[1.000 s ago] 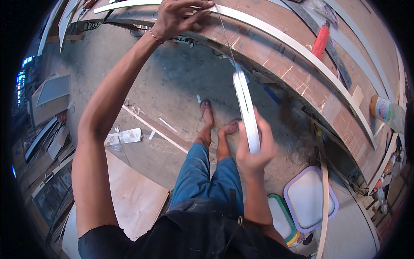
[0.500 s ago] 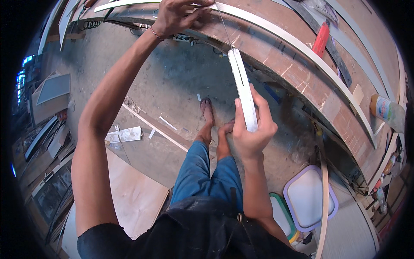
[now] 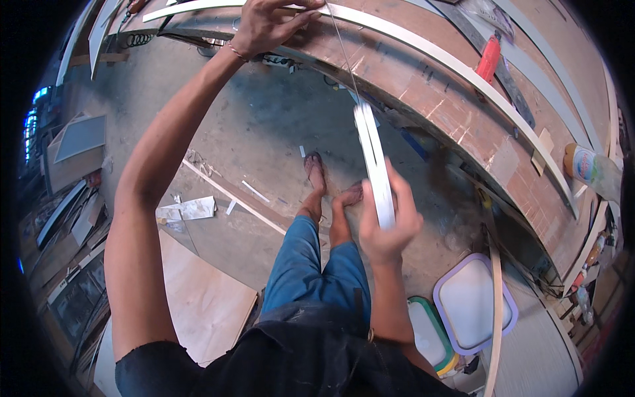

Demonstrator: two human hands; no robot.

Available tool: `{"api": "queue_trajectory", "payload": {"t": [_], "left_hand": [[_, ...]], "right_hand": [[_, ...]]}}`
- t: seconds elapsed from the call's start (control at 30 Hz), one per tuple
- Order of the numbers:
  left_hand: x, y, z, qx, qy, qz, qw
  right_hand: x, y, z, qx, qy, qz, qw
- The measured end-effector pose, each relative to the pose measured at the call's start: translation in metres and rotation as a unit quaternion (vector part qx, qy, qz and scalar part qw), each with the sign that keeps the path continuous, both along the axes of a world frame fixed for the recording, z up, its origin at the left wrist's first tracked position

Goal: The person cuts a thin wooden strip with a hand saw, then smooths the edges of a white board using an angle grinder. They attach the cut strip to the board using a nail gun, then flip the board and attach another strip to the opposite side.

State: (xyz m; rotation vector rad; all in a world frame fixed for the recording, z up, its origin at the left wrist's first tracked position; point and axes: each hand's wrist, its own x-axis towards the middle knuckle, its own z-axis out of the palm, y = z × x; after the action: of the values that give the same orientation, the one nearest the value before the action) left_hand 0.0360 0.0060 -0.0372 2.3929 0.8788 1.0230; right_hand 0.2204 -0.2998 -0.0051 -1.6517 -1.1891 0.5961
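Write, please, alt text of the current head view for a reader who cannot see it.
A person's right hand grips a white handle with a thin rod reaching up toward the left hand, which is at a long white strip on a workbench. A red tool and a bottle lie farther right.

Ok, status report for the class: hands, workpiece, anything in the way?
Right hand grips white-handled tool, likely a saw. Left hand on long white strip. Plastic bottle near strip's right end, away from both hands.
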Motion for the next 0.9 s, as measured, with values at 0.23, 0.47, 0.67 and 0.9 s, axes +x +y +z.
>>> {"api": "queue_trajectory", "payload": {"t": [0.23,0.47,0.67,0.9], "left_hand": [[0.004,0.006,0.009,0.067,0.016,-0.006,0.998],[0.003,0.007,0.005,0.091,0.022,0.001,0.996],[0.007,0.006,0.005,-0.006,-0.029,0.015,0.999],[0.008,0.005,0.005,0.076,-0.002,0.031,0.997]], "right_hand": [[0.001,0.01,0.005,-0.032,0.028,0.001,0.999],[0.002,-0.004,0.005,-0.012,0.027,-0.001,1.0],[0.002,0.008,-0.013,0.007,-0.003,-0.004,1.0],[0.01,0.007,-0.001,0.006,-0.017,0.003,1.0]]}}
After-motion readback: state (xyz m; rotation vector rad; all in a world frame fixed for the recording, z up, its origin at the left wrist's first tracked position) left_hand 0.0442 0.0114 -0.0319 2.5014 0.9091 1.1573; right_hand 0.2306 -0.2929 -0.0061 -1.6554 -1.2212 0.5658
